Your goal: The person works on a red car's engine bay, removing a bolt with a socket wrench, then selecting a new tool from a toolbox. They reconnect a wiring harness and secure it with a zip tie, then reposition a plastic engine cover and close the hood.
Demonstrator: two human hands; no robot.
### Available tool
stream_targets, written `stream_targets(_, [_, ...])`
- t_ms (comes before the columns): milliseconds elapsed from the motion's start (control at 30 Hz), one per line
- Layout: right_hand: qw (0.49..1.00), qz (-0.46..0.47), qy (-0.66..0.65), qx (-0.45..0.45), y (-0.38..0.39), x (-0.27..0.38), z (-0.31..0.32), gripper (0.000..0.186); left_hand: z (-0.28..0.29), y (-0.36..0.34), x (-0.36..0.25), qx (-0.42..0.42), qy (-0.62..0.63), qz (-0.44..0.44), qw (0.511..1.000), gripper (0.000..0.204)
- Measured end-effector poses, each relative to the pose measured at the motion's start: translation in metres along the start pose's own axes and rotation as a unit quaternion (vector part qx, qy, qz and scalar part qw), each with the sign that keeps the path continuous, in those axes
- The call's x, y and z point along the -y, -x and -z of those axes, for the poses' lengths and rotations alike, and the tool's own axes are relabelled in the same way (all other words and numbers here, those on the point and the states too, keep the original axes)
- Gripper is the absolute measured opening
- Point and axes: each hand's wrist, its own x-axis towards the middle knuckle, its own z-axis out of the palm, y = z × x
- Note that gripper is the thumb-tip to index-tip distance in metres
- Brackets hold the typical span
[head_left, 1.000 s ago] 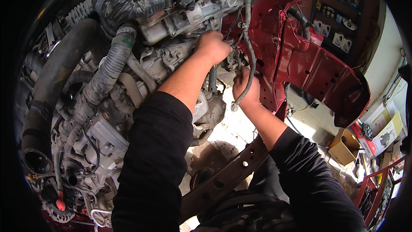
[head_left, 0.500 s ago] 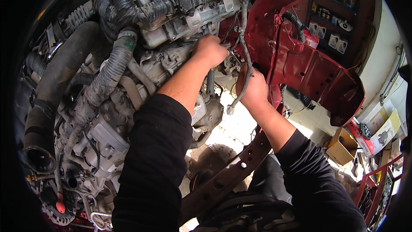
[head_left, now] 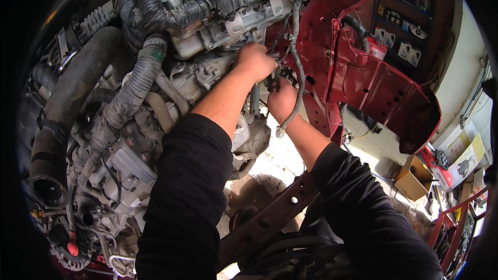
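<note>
Both hands deep in the engine bay, btwn the engine block (head_left: 207,78) and red body panel (head_left: 363,78). Left hand (head_left: 255,61) curled on a small fitting; can't tell how firmly. Right hand (head_left: 281,98) just below, probably closed around the grey corrugated wiring loom (head_left: 296,57) hanging past it. Big black hose (head_left: 67,119) well to the left.

Pale concrete floor (head_left: 363,148) beneath the engine bay, dusty and stained, open cardboard box (head_left: 413,177) resting on it at right, more boxes (head_left: 461,158) just beyond, red metal rack (head_left: 459,225) standing nearby
</note>
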Motion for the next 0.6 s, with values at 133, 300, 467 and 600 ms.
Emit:
stream_targets(133, [0.999, -0.009, 0.033, 0.027, 0.013, -0.010, 0.015, 0.014, 0.000, 0.002, -0.001, -0.008, -0.004, -0.002, 1.000, 0.033])
stream_targets(300, [0.990, 0.072, 0.118, 0.008, 0.026, -0.006, 0.051, 0.010, -0.001, 0.002, -0.001, -0.010, -0.007, -0.003, 1.000, 0.032])
stream_targets(467, [0.985, 0.116, 0.128, -0.016, 0.023, 0.006, 0.064, 0.008, -0.001, 0.000, -0.001, -0.008, -0.018, -0.004, 1.000, 0.031])
stream_targets(600, [0.982, 0.123, 0.139, -0.032, 0.024, 0.013, 0.068, 0.008, 0.000, 0.000, -0.001, -0.002, -0.002, 0.004, 1.000, 0.032])
